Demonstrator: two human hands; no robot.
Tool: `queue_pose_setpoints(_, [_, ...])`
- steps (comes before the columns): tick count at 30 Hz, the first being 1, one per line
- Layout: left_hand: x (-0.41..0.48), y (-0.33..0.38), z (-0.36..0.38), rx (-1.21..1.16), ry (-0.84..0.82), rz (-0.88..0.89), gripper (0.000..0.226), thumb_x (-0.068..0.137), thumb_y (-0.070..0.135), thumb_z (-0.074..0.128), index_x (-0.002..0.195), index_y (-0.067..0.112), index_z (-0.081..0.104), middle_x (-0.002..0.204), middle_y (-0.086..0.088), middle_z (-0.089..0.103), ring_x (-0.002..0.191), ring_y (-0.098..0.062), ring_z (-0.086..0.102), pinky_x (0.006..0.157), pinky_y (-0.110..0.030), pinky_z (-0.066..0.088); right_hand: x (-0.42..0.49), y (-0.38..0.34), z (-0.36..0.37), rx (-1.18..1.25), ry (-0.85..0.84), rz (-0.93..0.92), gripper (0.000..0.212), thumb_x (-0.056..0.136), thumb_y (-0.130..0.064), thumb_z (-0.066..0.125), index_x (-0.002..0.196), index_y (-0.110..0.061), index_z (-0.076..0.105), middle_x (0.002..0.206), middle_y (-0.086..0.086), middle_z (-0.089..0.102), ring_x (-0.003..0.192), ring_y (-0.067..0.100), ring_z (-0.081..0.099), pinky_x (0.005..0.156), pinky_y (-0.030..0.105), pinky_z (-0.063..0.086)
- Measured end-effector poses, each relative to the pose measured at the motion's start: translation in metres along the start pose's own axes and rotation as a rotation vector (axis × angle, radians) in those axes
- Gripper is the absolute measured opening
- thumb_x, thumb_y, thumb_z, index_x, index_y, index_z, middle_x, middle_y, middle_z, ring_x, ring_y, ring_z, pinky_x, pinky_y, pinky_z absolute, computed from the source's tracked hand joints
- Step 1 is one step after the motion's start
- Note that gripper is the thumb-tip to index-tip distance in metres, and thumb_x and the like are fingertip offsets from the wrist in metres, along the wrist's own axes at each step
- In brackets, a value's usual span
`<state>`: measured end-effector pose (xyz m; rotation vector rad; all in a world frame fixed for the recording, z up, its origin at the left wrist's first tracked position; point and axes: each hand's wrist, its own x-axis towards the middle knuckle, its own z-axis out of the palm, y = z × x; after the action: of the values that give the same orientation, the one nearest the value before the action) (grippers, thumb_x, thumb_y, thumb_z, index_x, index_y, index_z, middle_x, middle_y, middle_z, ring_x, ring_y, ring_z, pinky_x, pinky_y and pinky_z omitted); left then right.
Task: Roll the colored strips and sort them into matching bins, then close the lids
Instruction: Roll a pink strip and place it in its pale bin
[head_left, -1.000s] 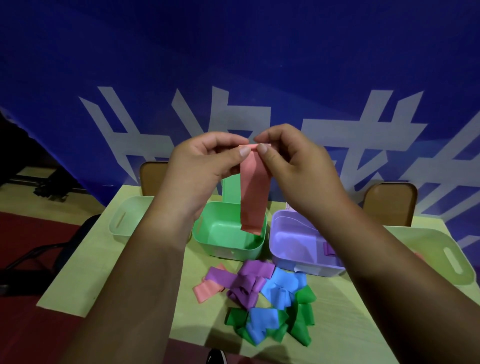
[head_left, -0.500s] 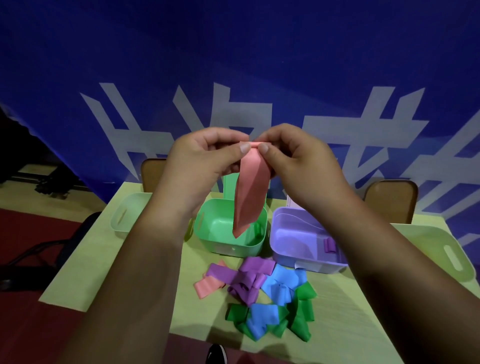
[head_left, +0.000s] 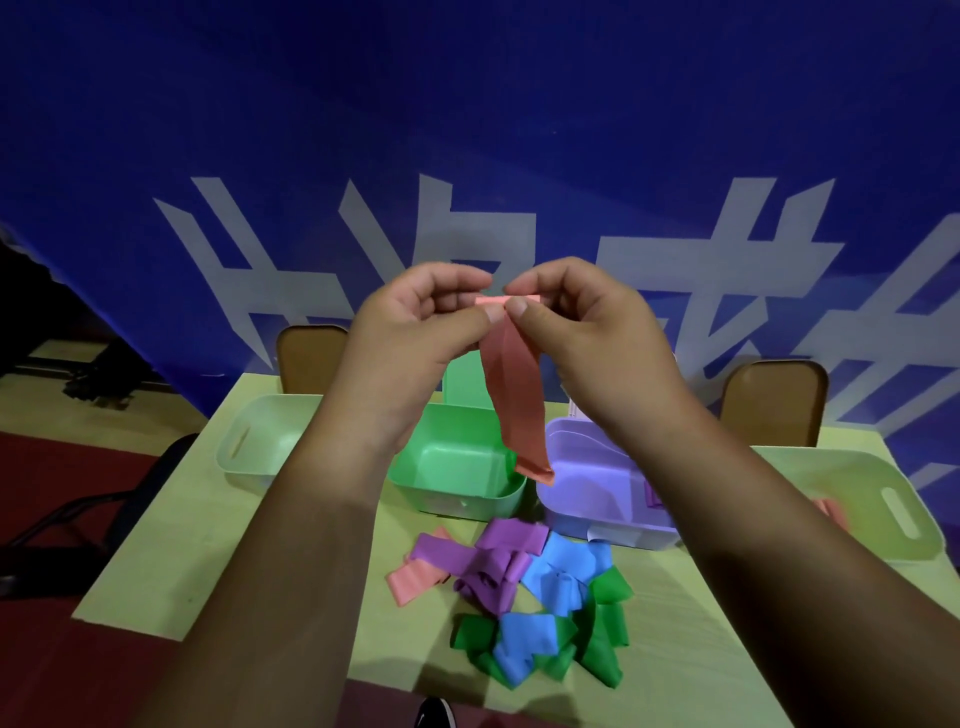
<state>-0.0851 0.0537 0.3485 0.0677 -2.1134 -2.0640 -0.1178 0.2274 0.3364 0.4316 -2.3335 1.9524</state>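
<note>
Raised above the table, my left hand (head_left: 415, 317) and my right hand (head_left: 587, 322) both pinch the top end of a pink strip (head_left: 517, 400), where a small rolled fold shows between the fingertips. The strip hangs down twisted, its lower end over the gap between the green bin (head_left: 457, 467) and the purple bin (head_left: 587, 483). Both bins stand open with lids raised behind them. A pile of loose strips (head_left: 519, 592) in pink, purple, blue and green lies on the table in front of the bins.
A pale green bin (head_left: 260, 441) stands at the table's left, another pale bin (head_left: 883, 499) at the right with a pink strip inside. The yellow-green table (head_left: 208, 545) has two brown chair backs behind it. A blue banner fills the background.
The hanging pink strip has twisted and swung to the right, toward the purple bin. Both hands stay pinching its top, where the fold has grown slightly.
</note>
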Motion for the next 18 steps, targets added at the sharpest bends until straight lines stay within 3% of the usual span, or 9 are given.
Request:
queue_pose_setpoints(4, [0.001, -0.003, 0.002, 0.006, -0.022, -0.012, 0.021, 0.095, 0.014, 0.08, 0.116, 0.014, 0.077, 0.11, -0.012, 0.08, 0.108, -0.027, 0.078, 0.098, -0.043, 0.064, -0.003, -0.005, -0.003, 0.005, -0.017, -0.015, 0.007, 0.101, -0.022, 0.073, 0.107, -0.025, 0.074, 0.096, -0.001, 0.076, 0.093, 0.022, 0.073, 0.087, 0.051, 0.062])
queue_pose_setpoints(11, [0.006, 0.002, 0.004, 0.004, -0.028, -0.016, 0.019, 0.094, 0.007, 0.08, 0.113, 0.009, 0.077, 0.104, -0.019, 0.079, 0.099, -0.03, 0.08, 0.088, -0.037, 0.066, -0.003, -0.008, -0.008, -0.023, -0.015, -0.037, 0.007, 0.099, -0.022, 0.074, 0.106, -0.026, 0.073, 0.095, -0.004, 0.075, 0.089, 0.02, 0.072, 0.086, 0.048, 0.062])
queue_pose_setpoints(13, [0.008, 0.002, 0.005, 0.016, -0.018, -0.002, 0.019, 0.093, 0.006, 0.081, 0.111, 0.011, 0.078, 0.107, -0.024, 0.076, 0.1, -0.034, 0.079, 0.089, -0.04, 0.066, -0.001, -0.008, -0.01, -0.026, 0.0, -0.026, 0.008, 0.099, -0.023, 0.075, 0.107, -0.026, 0.073, 0.092, -0.005, 0.075, 0.086, 0.019, 0.072, 0.082, 0.042, 0.062])
queue_pose_setpoints(16, [0.01, 0.004, 0.006, 0.029, -0.024, -0.004, 0.019, 0.092, 0.006, 0.082, 0.11, 0.014, 0.079, 0.103, -0.018, 0.076, 0.099, -0.032, 0.079, 0.088, -0.041, 0.066, 0.001, -0.006, -0.014, -0.107, -0.009, -0.041, 0.005, 0.101, -0.028, 0.072, 0.106, -0.029, 0.073, 0.086, -0.012, 0.073, 0.079, 0.004, 0.068, 0.072, 0.024, 0.055])
queue_pose_setpoints(18, [0.009, 0.007, 0.008, -0.003, -0.035, -0.02, 0.019, 0.093, 0.006, 0.081, 0.11, 0.012, 0.078, 0.102, -0.017, 0.075, 0.097, -0.029, 0.079, 0.084, -0.037, 0.065, 0.001, -0.006, -0.015, -0.115, -0.006, -0.044, 0.004, 0.102, -0.026, 0.071, 0.105, -0.028, 0.073, 0.086, -0.012, 0.072, 0.078, 0.001, 0.065, 0.071, 0.022, 0.053])
